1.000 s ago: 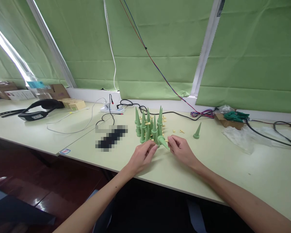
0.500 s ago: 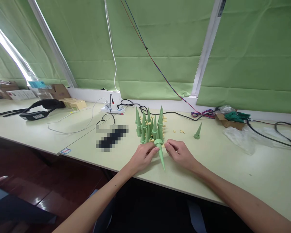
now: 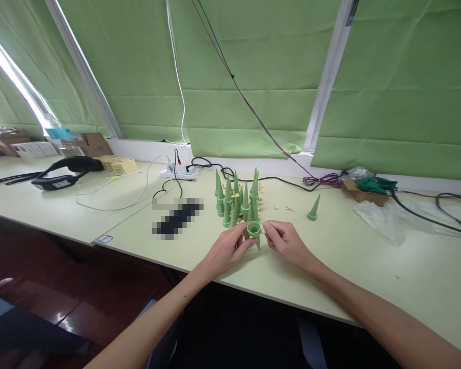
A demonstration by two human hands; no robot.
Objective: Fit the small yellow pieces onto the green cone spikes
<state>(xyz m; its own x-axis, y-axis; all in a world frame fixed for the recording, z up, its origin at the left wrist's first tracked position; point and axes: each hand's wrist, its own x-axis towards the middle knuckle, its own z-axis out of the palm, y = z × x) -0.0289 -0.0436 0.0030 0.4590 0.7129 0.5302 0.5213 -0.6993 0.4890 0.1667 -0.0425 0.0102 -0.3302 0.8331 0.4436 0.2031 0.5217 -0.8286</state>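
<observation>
My left hand [image 3: 227, 248] grips a green cone spike [image 3: 254, 229] by its side; its round ringed end faces up toward me and its tip points down. Close on the right, my right hand [image 3: 286, 241] pinches a small yellow piece [image 3: 264, 232] against the side of that ringed end. Just behind my hands stands a cluster of upright green spikes [image 3: 228, 202], several with yellow pieces sticking out. One more green spike [image 3: 313, 208] stands apart to the right. Two loose yellow pieces [image 3: 289, 208] lie between it and the cluster.
A white power strip [image 3: 179, 173] with black cables sits behind, left of the cluster. Further left are a black headset [image 3: 67, 173] and yellow boxes [image 3: 119, 164]. At the right, a cardboard box [image 3: 363, 195] holds green material, beside clear plastic bags [image 3: 380, 220].
The held spike has tilted, so its ringed end now faces me and less of its tip shows. My left hand's fingers have shifted around it. The right hand stays close beside it.
</observation>
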